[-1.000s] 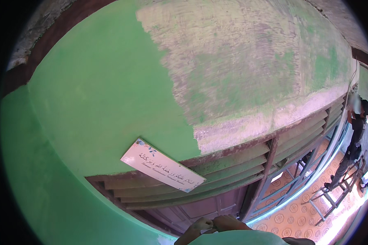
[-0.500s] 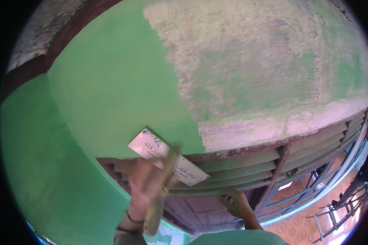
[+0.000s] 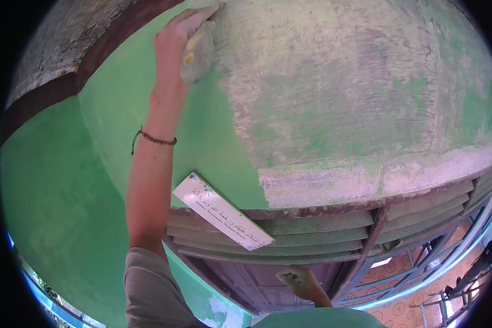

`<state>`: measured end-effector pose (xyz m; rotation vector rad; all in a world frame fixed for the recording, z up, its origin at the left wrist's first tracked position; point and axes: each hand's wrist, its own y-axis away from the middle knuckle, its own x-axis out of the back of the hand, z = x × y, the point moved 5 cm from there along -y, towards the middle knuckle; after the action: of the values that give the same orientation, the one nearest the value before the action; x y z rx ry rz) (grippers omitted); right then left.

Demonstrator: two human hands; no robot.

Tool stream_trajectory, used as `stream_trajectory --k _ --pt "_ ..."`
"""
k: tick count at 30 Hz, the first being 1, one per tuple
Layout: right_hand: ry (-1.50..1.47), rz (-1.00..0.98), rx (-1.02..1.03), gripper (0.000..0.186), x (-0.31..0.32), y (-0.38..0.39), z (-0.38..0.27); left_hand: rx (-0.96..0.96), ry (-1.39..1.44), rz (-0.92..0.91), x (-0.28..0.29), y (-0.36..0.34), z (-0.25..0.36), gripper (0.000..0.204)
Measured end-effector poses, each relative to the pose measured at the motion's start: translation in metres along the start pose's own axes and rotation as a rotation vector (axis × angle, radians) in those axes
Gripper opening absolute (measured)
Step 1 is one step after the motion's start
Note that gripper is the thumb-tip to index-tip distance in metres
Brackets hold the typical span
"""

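Reaching high up the wall, the left hand has its fingers closed round the yellowish handle of a tool, likely a scraper or brush; its working end lies at the top rim of the view and cannot be made out. The tool sits on the wall right at the border between fresh green paint and the scraped patch of pale, worn surface to its right. A beaded bracelet circles the left wrist. Lower down, the right hand rests near the brown louvred shutter, fingers loosely curled and holding nothing that shows. A white sign hangs tilted at the shutter's upper left corner, just beside the left forearm.
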<state>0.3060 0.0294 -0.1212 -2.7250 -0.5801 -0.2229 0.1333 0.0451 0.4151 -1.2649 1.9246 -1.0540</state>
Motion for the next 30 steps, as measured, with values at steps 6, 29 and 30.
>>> stream_trajectory --k 6,29,30 --pt "0.003 0.010 -0.023 0.014 0.022 0.003 0.005 0.049 -0.012 0.026 -0.001 0.002 0.004 0.036" --pt "-0.500 0.447 0.158 0.033 0.107 -0.026 -0.030 0.056 -0.081 -0.031 -0.004 0.005 0.022 0.040" --pt "-0.494 0.450 0.163 0.035 0.107 -0.027 -0.036 0.050 -0.113 -0.046 -0.004 0.000 0.020 0.041"
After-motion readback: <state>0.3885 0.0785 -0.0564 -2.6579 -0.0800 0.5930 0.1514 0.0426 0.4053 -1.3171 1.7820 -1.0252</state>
